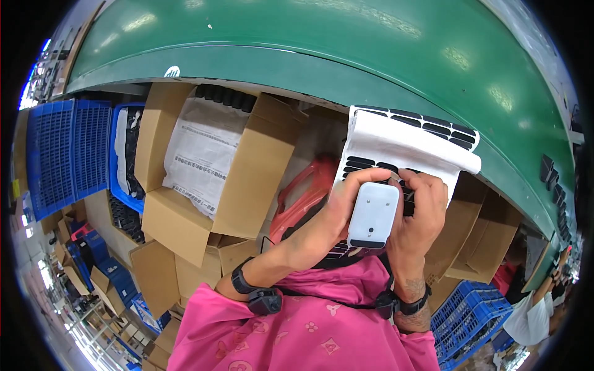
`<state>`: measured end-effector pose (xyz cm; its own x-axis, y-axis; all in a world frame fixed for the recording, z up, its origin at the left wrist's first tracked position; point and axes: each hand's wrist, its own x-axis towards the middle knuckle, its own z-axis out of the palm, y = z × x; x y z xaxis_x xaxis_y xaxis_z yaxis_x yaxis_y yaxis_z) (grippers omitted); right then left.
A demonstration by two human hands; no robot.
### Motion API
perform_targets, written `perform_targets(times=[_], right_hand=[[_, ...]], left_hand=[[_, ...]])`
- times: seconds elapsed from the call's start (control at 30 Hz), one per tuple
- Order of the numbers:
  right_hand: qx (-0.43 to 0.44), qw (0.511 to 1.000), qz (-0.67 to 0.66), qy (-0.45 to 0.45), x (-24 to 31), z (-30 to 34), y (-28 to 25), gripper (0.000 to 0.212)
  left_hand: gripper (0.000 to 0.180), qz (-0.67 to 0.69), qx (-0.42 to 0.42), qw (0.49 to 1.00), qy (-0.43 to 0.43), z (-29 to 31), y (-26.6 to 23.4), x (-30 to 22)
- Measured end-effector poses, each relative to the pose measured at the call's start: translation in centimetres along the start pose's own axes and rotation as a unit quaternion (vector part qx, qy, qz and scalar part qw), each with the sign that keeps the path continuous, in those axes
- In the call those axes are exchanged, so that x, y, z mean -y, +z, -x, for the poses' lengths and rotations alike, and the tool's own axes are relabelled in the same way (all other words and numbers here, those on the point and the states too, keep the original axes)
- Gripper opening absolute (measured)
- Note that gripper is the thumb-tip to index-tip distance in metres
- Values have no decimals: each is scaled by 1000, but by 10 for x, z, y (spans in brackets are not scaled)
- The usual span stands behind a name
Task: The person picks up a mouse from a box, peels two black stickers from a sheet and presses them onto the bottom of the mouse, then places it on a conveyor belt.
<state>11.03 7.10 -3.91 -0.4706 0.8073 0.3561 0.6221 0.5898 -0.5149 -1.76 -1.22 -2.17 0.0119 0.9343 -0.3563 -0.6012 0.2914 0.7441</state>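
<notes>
A pale, rounded rectangular plastic casing [374, 213] with small holes and a black strip along its near end sits between my hands. My left hand [348, 201] is closed along the casing's left side and far end. My right hand [422, 207] is on its right, fingers curled, its thumb and index tip meeting my left fingertips just beyond the casing. What those fingertips pinch is too small to tell. Beneath and beyond lies a white backing sheet [405, 141] of black oblong stickers, its far part curled over.
A green bench [284, 65] spans the far side. To the left, an open carton [250, 167] holds a printed white bag; blue crates [52, 154] stand farther left. A red plastic object [306, 195] lies by my left forearm. Right are cartons, a blue basket [470, 318] and another person's arm [544, 287].
</notes>
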Motion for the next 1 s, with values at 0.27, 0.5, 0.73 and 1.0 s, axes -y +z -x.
perform_targets(times=[0.27,0.5,0.73,1.0], right_hand=[[20,974,-177,142,8,0,-16,8],[47,886,-390,248,5,-6,-42,5],[92,772,-536,329,20,-3,-69,9],[102,736,-573,346,25,3,-74,9]], left_hand=[[53,-111,20,993,27,1,-13,8],[46,-100,-13,995,13,-4,-9,5],[50,-165,38,986,9,4,4,-11],[45,-167,28,985,-6,8,7,-11]])
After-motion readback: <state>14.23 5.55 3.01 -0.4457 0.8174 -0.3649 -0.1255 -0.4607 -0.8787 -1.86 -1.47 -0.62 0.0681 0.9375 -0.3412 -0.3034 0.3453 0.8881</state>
